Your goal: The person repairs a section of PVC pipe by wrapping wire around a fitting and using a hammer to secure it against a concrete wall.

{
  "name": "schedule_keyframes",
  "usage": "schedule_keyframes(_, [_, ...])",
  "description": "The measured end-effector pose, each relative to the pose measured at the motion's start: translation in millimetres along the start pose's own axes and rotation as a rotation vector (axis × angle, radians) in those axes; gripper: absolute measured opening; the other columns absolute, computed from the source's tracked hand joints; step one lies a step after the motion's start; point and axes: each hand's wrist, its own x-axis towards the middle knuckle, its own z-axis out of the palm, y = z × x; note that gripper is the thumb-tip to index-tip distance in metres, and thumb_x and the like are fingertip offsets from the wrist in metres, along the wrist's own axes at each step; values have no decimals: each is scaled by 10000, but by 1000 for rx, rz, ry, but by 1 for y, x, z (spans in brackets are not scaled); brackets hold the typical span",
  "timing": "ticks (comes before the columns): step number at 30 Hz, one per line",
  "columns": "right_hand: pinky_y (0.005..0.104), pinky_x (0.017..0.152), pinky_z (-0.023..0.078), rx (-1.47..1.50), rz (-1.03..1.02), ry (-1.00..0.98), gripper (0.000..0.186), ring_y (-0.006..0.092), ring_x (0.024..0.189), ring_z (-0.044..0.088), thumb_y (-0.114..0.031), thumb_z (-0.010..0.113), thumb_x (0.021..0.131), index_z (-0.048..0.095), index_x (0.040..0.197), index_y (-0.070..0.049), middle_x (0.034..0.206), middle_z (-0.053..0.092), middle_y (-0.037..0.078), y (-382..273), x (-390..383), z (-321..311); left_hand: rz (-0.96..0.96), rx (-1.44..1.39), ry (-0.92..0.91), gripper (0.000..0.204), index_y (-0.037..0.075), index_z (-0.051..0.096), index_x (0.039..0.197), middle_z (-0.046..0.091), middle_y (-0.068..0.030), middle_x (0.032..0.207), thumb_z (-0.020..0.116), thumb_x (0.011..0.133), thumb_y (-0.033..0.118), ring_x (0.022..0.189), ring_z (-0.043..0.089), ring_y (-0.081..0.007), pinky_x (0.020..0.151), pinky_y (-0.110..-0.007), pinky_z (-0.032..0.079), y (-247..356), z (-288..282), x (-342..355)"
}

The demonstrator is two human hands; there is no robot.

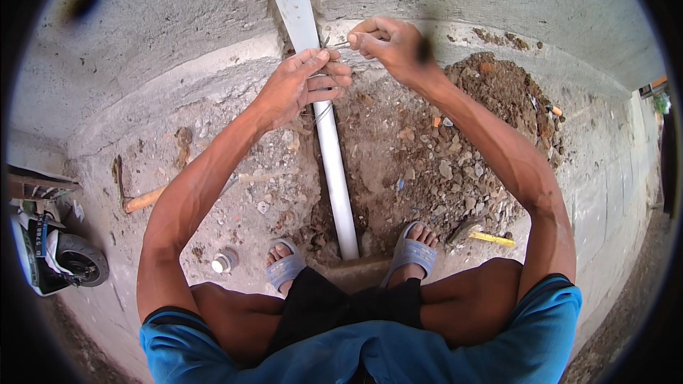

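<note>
A white plastic pipe [333,171] comes down the wall and lies along a narrow trench in the dirt, between my feet. Over it, my left hand [302,85] pinches a thin dark wire [341,44] between thumb and forefinger, its other fingers loosely spread. Just to the right and slightly higher, my right hand [388,43] grips the same wire with its fingertips, close to the wall. Fine loops of wire hang below my left hand, in front of the pipe. Whether the wire goes round the pipe I cannot tell.
Soil and rubble [501,99] are heaped at right against the wall. A wooden-handled tool [146,199] lies at left, a white-lidded container [225,261] near my left foot. A yellow-handled tool [492,240] lies beyond my right foot. A motorcycle [64,252] stands far left.
</note>
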Motion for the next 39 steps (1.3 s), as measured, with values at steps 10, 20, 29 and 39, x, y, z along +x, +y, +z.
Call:
schedule_keyframes(10, [270,751,544,453,287,-129,222,126,800,621,-184,676,963,637,1101,-15,950,698,105,22,-9,-4,11,-38,57,435,6,468,1449,595,-127,1267,514,1070,215,1228,637,-263,1076,-339,547,14,-19,-7])
schedule_keyframes(20, [409,939,534,-153,311,-935,215,229,1002,659,-203,579,1013,643,1165,-65,1065,702,100,36,-68,87,244,42,668,411,-9,508,1393,653,-141,1269,549,1062,232,1165,667,-209,979,-319,586,52,-96,-177])
schedule_keyframes(29, [471,949,505,-52,-323,-1008,260,399,1111,642,-190,580,1000,628,1204,-37,1214,662,190,3,-108,326,506,-572,1584,238,8,531,1193,619,-100,1077,624,1020,142,1108,663,-253,978,-426,597,-105,-86,-288])
schedule_keyframes(39, [387,1018,499,533,416,-597,509,224,1111,656,-422,536,1060,601,1329,5,1230,672,144,10,-98,305,591,-694,1600,241,16,479,1208,585,-104,1093,582,1047,162,1114,643,-238,1002,-442,590,-115,-129,-305])
